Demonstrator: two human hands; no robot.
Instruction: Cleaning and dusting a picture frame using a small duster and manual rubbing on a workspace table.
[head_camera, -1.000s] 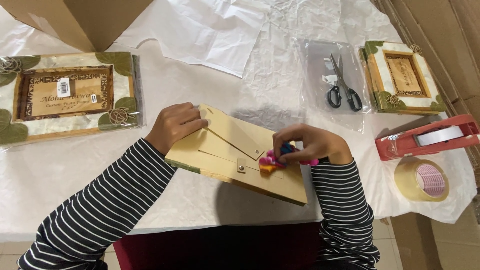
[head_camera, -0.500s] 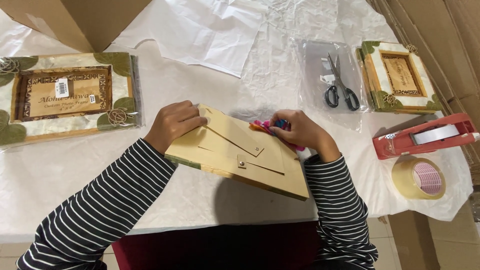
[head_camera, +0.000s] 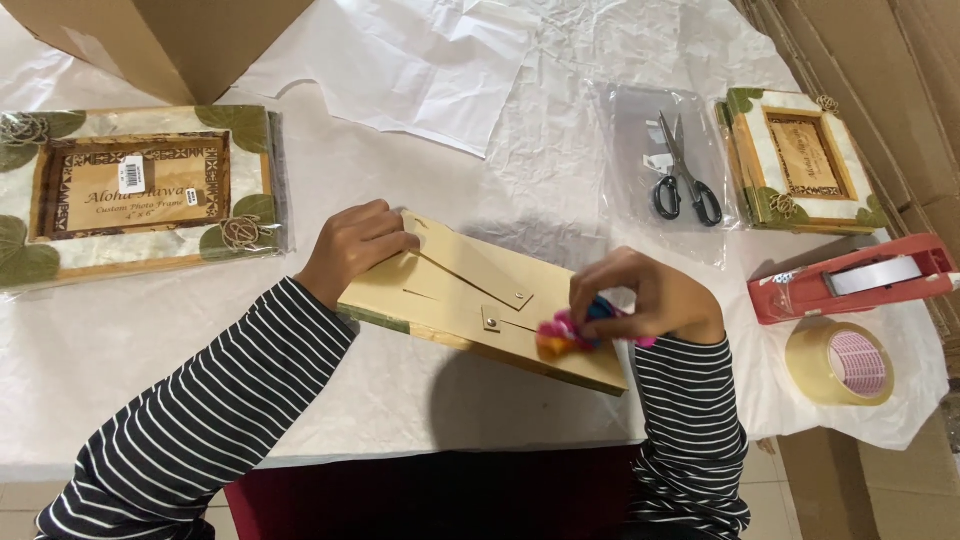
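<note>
Right hand (head_camera: 645, 300), grip closed on pink cloth (head_camera: 560, 335), back at frame (head_camera: 480, 300) near edge.

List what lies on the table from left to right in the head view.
Wrapped photo frame → left hand → face-down frame back → right hand holding a colourful object → scissors → second photo frame → tape roll.

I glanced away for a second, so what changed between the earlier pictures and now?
The right hand, gripping a small pink and orange thing, went from the frame back's near edge up to its far edge, then came back down. The left hand stayed pressed on the frame back's left end. Scissors, tape roll and dispenser stayed put.
</note>
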